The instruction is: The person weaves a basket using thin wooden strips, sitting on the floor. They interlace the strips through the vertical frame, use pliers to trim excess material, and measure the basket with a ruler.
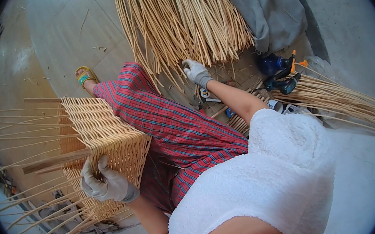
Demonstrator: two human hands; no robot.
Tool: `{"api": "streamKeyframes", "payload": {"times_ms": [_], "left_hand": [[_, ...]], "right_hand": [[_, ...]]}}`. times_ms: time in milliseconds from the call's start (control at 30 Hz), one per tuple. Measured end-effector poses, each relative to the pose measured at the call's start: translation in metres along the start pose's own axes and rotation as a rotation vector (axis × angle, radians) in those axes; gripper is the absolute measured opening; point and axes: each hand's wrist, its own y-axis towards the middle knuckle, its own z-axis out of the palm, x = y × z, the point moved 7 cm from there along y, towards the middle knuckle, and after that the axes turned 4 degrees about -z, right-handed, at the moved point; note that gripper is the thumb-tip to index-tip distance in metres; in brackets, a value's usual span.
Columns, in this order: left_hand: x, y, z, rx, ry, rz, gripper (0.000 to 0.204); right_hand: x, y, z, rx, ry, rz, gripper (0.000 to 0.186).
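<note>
My gloved left hand (107, 182) grips the corner of a woven wicker basket (103, 123), which lies tilted on its side against my left leg with long unwoven rods (25, 143) and wooden sticks (55, 162) jutting leftward. My gloved right hand (196, 74) reaches to the lower ends of a large spread bundle of pale rods (180, 22), its fingers curled at their tips; what they hold is too small to make out.
Grey cloth (267, 8) lies beside the bundle. Right of my arm are a blue spray bottle (271, 66), a cordless drill (284, 84), small tools (203, 96) and another rod bundle (332, 99). My legs in checked trousers (166, 128) stretch across the floor (74, 37).
</note>
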Motion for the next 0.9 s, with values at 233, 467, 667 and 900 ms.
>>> {"api": "streamKeyframes", "payload": {"times_ms": [233,467,667,900], "left_hand": [[0.001,-0.015,-0.002,-0.04,-0.053,-0.008,0.036],[0.006,-0.014,0.003,-0.076,-0.025,0.007,0.038],[0.016,-0.022,0.011,-0.059,0.036,-0.002,0.039],[-0.025,-0.014,-0.021,0.025,0.107,-0.057,0.053]], "right_hand": [[0.033,0.085,0.042,0.013,0.237,0.21,0.082],[0.056,0.109,0.045,0.077,0.109,0.242,0.053],[0.072,0.042,0.006,0.21,1.093,0.328,0.033],[0.257,-0.207,-0.082,1.03,1.555,0.178,0.03]]}}
